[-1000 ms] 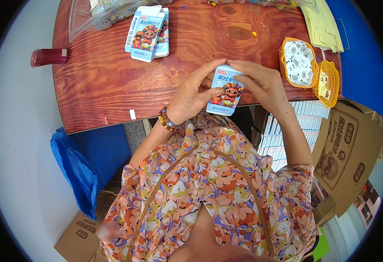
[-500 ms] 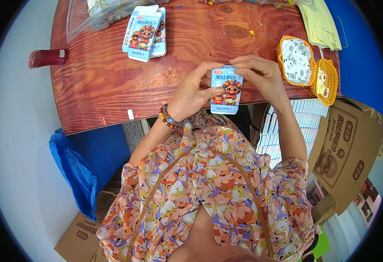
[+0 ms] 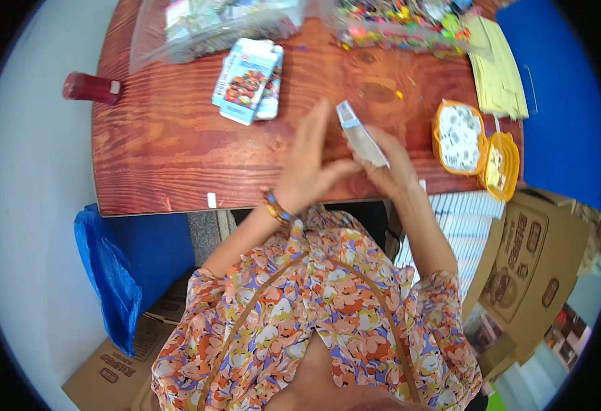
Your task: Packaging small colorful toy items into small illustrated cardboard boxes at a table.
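A small light-blue printed box point(image 3: 365, 139) is in my right hand point(image 3: 394, 166), turned so that a narrow side faces up. The fingers of that hand are wrapped round it. My left hand point(image 3: 310, 164), somewhat blurred, hovers just left of the box, apart from it, with fingers stretched out and thumb spread. Beyond my left hand, a few similar light-blue boxes point(image 3: 248, 84) lie overlapped on the wooden table point(image 3: 170, 151).
Right of my right hand sits an orange-yellow basket point(image 3: 437, 140) of small white packets, its lid folded out. Yellow sheets point(image 3: 496, 75) lie behind it. Clear bins point(image 3: 208, 48) line the far side; a dark red cylinder point(image 3: 92, 89) is far left. Cardboard cartons point(image 3: 520, 253) stand below right.
My left hand has let go of the box and opened, moving left. My right hand now holds it alone, tilted onto its side. The view has shifted, showing more of the far bins.
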Available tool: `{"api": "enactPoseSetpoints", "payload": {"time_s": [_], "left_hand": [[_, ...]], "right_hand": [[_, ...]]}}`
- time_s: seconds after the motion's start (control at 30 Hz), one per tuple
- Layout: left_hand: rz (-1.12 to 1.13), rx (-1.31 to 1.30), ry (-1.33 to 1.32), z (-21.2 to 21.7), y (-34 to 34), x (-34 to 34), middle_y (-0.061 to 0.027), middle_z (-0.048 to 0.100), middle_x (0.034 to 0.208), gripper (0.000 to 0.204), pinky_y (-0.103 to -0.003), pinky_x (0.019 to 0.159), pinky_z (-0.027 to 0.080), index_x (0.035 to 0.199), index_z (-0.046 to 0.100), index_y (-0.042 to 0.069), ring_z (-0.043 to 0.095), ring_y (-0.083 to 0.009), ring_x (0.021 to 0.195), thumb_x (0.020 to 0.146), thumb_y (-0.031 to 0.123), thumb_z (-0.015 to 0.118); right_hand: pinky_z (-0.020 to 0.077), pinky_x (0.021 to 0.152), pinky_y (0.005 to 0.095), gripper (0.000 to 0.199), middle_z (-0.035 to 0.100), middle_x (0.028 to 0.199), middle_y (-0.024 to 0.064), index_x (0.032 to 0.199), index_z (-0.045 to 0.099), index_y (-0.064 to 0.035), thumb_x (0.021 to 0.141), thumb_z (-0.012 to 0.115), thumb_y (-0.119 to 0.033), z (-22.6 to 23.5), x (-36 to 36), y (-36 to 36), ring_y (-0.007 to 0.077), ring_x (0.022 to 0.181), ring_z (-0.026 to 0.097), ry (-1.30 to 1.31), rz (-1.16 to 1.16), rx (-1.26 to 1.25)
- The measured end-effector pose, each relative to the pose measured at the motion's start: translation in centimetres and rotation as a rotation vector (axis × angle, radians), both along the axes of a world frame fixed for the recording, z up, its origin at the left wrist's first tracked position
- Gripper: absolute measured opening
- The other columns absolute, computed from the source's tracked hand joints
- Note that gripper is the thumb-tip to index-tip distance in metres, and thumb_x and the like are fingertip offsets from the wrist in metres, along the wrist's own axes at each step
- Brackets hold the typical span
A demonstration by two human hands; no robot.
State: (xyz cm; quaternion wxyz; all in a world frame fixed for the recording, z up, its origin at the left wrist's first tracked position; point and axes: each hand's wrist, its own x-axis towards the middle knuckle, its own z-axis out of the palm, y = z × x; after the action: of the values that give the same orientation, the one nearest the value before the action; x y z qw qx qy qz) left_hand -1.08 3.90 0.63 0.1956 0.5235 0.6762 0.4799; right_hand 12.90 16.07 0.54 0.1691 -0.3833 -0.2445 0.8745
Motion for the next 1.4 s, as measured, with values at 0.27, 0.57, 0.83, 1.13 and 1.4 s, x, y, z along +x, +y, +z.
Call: {"api": "enactPoseSetpoints", "payload": {"time_s": [0.27, 0.57, 0.83, 1.13, 1.4], "left_hand": [[0.166, 0.123, 0.008, 2.5, -0.2, -3.4, -0.0207, 0.050, 0.134, 0.090, -0.044, 0.105, 0.043, 0.142, 0.040, -0.001, 0.048, -0.0372, 0.127, 0.066, 0.014, 0.086], [0.369, 0.096, -0.067, 2.7, -4.2, -7.0, -0.0191, 0.059, 0.122, 0.085, -0.040, 0.091, 0.052, 0.138, 0.048, 0.000, 0.062, -0.0330, 0.109, 0.067, 0.018, 0.090], [0.452, 0.053, -0.100, 1.3, -6.6, -8.6, -0.0162, 0.055, 0.126, 0.086, -0.037, 0.089, 0.055, 0.141, 0.043, -0.001, 0.061, -0.0273, 0.110, 0.070, 0.013, 0.089], [0.499, -0.038, 0.012, 3.1, -5.3, -10.2, -0.0161, 0.054, 0.123, 0.085, -0.039, 0.092, 0.050, 0.141, 0.044, 0.002, 0.056, -0.0303, 0.114, 0.070, 0.016, 0.089], [0.449, 0.020, 0.223, 3.1, -2.3, -10.3, -0.0185, 0.052, 0.113, 0.085, -0.044, 0.088, 0.048, 0.138, 0.044, -0.002, 0.054, -0.0363, 0.105, 0.068, 0.017, 0.088]], "right_hand": [[0.0573, 0.079, 0.0330, 0.029, 0.069, 0.108, 0.0102, 0.123, 0.060, 0.0031, 0.098, 0.053, -0.011, 3.2, -5.8, -1.2, 0.0188, 0.089, 0.068, 0.038, 0.175, 0.235], [0.0507, 0.073, 0.0359, 0.021, 0.070, 0.086, 0.0143, 0.101, 0.068, -0.0016, 0.092, 0.062, -0.019, 9.4, -23.1, 10.1, 0.0253, 0.080, 0.068, -0.177, 0.409, 1.905], [0.0536, 0.083, 0.0421, 0.030, 0.074, 0.097, 0.0127, 0.101, 0.073, -0.0093, 0.080, 0.072, -0.031, 5.2, -36.4, 9.9, 0.0281, 0.093, 0.072, -0.678, 0.803, 1.984], [0.0447, 0.051, 0.0224, 0.018, 0.064, 0.074, -0.0003, 0.099, 0.069, -0.0023, 0.088, 0.070, -0.017, 9.8, -29.1, 13.5, 0.0058, 0.059, 0.056, -0.064, 0.451, 1.495], [0.0496, 0.056, 0.0249, 0.013, 0.068, 0.073, 0.0036, 0.091, 0.065, -0.0006, 0.088, 0.071, -0.011, 12.9, -16.3, 3.9, 0.0095, 0.062, 0.064, -0.002, 0.109, 1.589]]}}
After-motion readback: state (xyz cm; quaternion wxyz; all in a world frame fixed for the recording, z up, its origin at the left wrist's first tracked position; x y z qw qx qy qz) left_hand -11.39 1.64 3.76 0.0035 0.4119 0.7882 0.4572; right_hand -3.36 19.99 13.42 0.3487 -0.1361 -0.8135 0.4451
